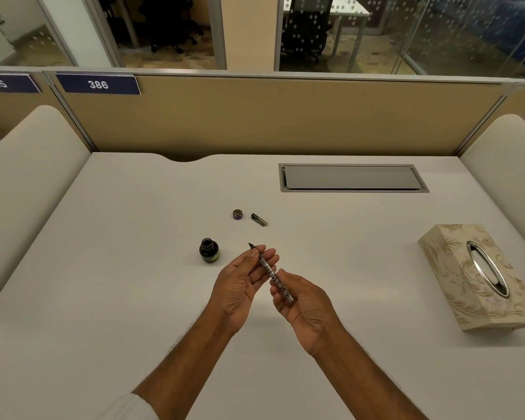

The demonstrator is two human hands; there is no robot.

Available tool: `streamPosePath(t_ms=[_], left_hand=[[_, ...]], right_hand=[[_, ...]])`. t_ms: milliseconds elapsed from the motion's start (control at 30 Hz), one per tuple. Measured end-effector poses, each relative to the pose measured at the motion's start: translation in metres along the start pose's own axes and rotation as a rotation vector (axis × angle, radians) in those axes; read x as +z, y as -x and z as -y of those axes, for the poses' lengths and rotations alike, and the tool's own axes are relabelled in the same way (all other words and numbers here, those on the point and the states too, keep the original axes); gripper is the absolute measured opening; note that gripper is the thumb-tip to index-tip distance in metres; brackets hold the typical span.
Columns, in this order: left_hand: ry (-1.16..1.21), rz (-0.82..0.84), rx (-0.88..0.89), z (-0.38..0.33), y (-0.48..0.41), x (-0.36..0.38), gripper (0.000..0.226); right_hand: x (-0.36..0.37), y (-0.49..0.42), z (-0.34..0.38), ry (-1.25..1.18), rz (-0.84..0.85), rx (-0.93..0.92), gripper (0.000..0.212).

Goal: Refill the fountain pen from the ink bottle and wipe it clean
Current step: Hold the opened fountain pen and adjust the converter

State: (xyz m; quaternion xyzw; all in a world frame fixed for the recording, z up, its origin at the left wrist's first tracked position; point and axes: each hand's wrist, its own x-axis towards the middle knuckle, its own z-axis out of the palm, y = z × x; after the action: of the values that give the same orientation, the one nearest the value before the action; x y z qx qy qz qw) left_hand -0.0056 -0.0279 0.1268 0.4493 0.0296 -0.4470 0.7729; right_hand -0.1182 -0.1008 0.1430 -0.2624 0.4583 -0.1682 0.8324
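- Slim metallic fountain pen with dark patterning (272, 273): centre of the frame, held above the desk on a slant, its dark pointed nib towards the upper left.
- Left hand (240, 286): palm up, thumb and fingertips pinching the pen just behind the nib.
- Right hand (303, 310): fingers curled round the rear of the barrel.
- Small round dark glass ink bottle (209, 250): uncapped, upright on the desk, just left of the left hand's fingertips.
- Round screw-on bottle cap (237, 214) and short dark cylindrical pen cap (259, 219): lying near each other, above the bottle and hands.
- Rectangular cream tissue box with embossed leaf pattern and oval chrome-rimmed slot (455, 286): right of the frame, well apart from the hands.
- Smooth matt white desk (134, 268): bears a grey rectangular metal hatch (352, 177) at upper right.
- Tan fabric partition (255, 116): carries a dark blue plate marked 386 (98, 84).
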Motion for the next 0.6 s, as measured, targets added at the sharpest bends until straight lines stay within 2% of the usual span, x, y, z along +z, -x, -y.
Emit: streamPosePath(t_ms=[167,267,433,600], left_hand=[[0.002,-0.015,-0.004,0.001,-0.001,0.000,0.026],[0.006,-0.037,0.001,0.001,-0.001,0.000,0.026],[0.034,-0.108,0.021,0.000,-0.004,0.001,0.024],[0.077,-0.184,0.063,-0.001,-0.009,-0.001,0.021]], right_hand=[[-0.002,-0.002,-0.002,0.040,-0.027,-0.087,0.014],[-0.002,-0.001,-0.003,0.162,-0.063,-0.207,0.016],[-0.006,-0.005,-0.010,0.451,-0.140,-0.474,0.018],[-0.025,-0.008,-0.025,0.741,-0.156,-0.852,0.017]])
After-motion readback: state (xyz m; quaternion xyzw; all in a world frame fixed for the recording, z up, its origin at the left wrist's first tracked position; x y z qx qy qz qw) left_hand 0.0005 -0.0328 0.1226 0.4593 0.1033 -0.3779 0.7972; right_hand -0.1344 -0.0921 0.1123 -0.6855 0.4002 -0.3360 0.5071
